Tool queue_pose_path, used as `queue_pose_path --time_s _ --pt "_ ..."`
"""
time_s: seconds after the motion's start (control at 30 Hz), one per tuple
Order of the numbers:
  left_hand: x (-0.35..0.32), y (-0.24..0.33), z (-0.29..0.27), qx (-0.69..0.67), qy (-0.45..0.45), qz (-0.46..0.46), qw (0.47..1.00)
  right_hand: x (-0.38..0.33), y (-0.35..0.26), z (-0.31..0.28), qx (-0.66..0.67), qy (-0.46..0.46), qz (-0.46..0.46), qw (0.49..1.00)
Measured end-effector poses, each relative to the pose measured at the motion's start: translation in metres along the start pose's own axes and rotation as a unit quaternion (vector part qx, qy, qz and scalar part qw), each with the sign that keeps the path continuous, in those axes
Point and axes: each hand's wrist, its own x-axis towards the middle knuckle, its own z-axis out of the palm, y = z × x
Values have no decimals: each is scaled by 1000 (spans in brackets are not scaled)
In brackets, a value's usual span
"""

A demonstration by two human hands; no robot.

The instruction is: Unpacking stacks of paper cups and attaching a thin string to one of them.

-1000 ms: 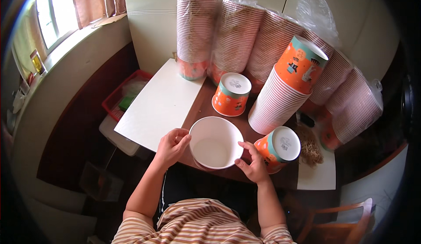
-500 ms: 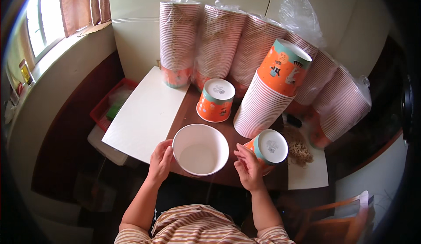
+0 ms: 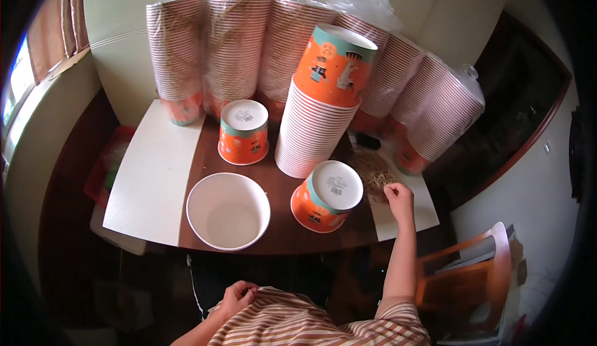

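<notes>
My right hand (image 3: 400,200) is at the edge of a heap of tan, stringy loops (image 3: 380,176) resembling rubber bands. Its fingers are pinched together, and anything between them is too small to make out. Close to my body, below the table edge, my left hand (image 3: 240,297) is curled closed with nothing visible in it. An open white paper bucket (image 3: 228,211) stands mouth up at the table's front. Right of it, an orange and teal paper bucket (image 3: 327,197) stands upside down. Another upside-down bucket (image 3: 243,133) is farther back, left of a tall stack of nested buckets (image 3: 317,125).
Plastic-wrapped bucket stacks (image 3: 233,54) line the back of the brown and white table (image 3: 149,184). A small black object (image 3: 368,141) lies behind the loops. A wooden chair (image 3: 460,284) stands at right; a red basket (image 3: 99,175) sits beyond the table's left edge.
Both hands have left the sides of the open bucket. My right hand has moved right to the tan loops, and my left hand has drawn back to my body. The view has shifted right.
</notes>
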Motion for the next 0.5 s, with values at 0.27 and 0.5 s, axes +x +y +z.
queue_pose_path --time_s 0.27,0.5 --pt "17 20 2 242 -9 132 961 42 71 27 -109 -173 14 979" --pt "19 17 20 261 -35 187 946 21 55 48 -176 -250 -28 952"
